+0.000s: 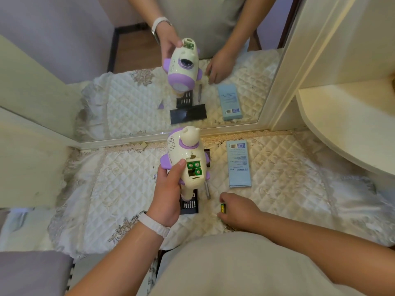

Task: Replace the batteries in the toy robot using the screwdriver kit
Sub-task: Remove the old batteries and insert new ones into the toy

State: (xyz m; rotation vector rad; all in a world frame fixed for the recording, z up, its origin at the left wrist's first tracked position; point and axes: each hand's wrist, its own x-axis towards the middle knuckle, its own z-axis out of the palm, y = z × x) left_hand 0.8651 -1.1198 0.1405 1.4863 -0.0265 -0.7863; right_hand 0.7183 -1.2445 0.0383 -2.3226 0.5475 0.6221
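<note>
My left hand [168, 193] grips the cream and purple toy robot [183, 154] and holds it above the quilted table cover, its back toward me. The battery compartment [194, 168] is uncovered, and three green batteries sit inside beside one empty slot. Down on the cover, my right hand [237, 210] curls over a green and yellow battery [223, 208] and pinches it. The grey screwdriver [207, 190] lies on the cover between the robot and my right hand. Below the robot sits the black bit tray [189, 205] of the screwdriver kit, partly hidden by it.
A light blue flat package [239, 164] lies to the right of the robot. A mirror [171, 82] stands along the back edge and reflects the whole scene. A cream curved shelf [346, 124] juts in at the right. The kit's black case [207, 157] lies behind the robot.
</note>
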